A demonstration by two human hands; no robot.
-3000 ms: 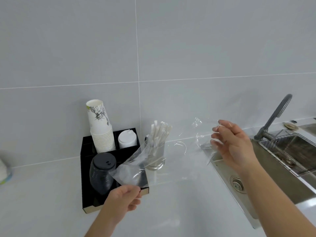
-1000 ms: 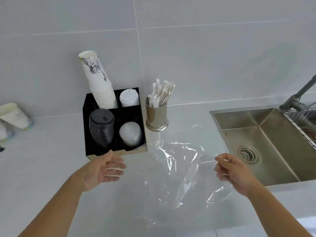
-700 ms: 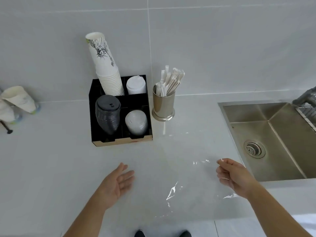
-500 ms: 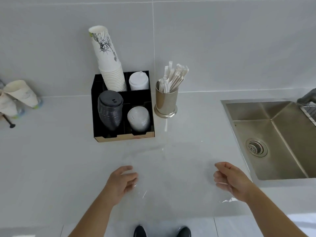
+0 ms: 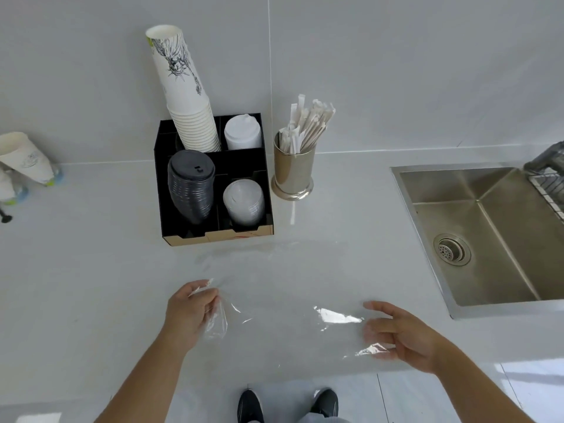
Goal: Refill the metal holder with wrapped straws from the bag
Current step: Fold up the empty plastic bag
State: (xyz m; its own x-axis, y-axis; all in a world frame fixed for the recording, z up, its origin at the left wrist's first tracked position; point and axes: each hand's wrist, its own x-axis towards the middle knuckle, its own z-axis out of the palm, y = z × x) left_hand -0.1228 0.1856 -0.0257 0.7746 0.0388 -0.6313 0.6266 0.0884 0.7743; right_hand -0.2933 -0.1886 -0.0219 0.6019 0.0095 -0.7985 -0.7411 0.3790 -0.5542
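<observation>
My left hand (image 5: 189, 312) pinches the clear, empty plastic bag (image 5: 274, 300); right hand (image 5: 399, 334) spread. Flatten it gently on the white surface (image 5: 91, 270).

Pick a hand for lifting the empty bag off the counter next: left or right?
Left, probably. The left hand already pinches the clear bag at its left edge, while the right hand lies open on the film. The straws already fill the metal holder.

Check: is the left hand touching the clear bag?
Touching. In the head view, the left hand's fingers pinch a gathered edge of the clear plastic bag on the counter.
</observation>
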